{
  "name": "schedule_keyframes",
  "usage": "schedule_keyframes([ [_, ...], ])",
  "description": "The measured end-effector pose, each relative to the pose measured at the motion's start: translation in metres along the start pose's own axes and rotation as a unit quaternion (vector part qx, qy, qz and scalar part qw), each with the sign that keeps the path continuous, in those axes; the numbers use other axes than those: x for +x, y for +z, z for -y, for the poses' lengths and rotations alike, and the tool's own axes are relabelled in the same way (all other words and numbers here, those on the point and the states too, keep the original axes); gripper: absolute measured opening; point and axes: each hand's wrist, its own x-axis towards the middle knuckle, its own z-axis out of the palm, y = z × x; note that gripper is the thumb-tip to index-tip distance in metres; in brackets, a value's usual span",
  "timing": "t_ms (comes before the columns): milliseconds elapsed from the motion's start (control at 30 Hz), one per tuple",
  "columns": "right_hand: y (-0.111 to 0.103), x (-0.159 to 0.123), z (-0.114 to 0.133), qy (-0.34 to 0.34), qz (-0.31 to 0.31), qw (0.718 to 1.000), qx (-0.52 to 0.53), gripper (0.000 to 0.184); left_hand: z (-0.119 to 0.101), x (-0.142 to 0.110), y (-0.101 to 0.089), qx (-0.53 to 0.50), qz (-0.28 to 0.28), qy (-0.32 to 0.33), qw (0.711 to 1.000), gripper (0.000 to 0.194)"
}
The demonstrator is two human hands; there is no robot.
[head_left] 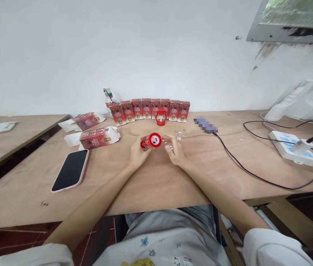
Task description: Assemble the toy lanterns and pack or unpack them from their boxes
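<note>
My left hand (137,153) is wrapped round a small red lantern (154,140), tipped so that its round end with a white centre faces me. Close on the right of it, my right hand (175,150) is open, thumb and fingers apart. By its fingertips lie several small, round, silvery pieces (171,147), too small to name surely. A second red lantern (161,117) with clear sides stands upright farther back. Just beyond my right hand are some thin wire-like bits (181,134).
Several red printed boxes (146,108) stand in a curved row by the wall. Two opened boxes (97,137) and a phone (70,170) lie to the left. On the right are a pixelated device (205,125) on a black cable (245,169) and a white power strip (292,146).
</note>
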Motion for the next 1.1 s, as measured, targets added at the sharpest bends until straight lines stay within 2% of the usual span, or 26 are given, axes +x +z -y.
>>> schedule_keyframes([
  [100,-0.004,0.004,-0.006,0.106,0.036,0.985,-0.135,0.039,0.012,0.006,-0.002,-0.017,-0.044,-0.065,0.997,0.055],
  [200,-0.005,0.007,-0.009,0.141,0.116,0.952,-0.248,0.029,0.015,0.007,-0.001,0.023,-0.063,-0.07,0.995,0.055],
  [267,-0.005,0.008,-0.009,0.137,0.144,0.939,-0.28,0.025,0.013,0.007,0.0,0.03,-0.055,-0.04,0.997,0.052],
  [400,-0.007,0.009,-0.008,0.124,0.16,0.934,-0.294,0.028,0.006,0.003,0.002,0.025,-0.009,0.023,0.999,0.047],
  [600,-0.007,0.009,-0.011,0.047,0.172,0.924,-0.339,0.026,0.002,0.001,0.002,0.022,0.064,0.076,0.995,0.042],
  [733,-0.002,0.007,-0.016,0.027,0.138,0.928,-0.344,0.024,0.002,0.001,0.001,0.033,0.074,0.086,0.993,0.04],
  [833,0.001,0.006,-0.018,0.03,0.078,0.955,-0.284,0.022,0.002,0.0,0.001,0.041,0.082,0.091,0.992,0.04],
  [900,0.001,0.005,-0.016,0.018,0.015,0.978,-0.207,0.021,0.002,0.0,0.001,0.047,0.09,0.095,0.99,0.041],
  [1000,-0.001,0.004,-0.005,-0.049,-0.08,0.991,-0.097,0.021,0.0,-0.001,0.001,0.056,0.1,0.099,0.989,0.042],
  [1100,-0.003,0.002,0.007,-0.129,-0.11,0.984,-0.055,0.02,-0.002,-0.001,0.001,0.059,0.116,0.107,0.986,0.04],
])
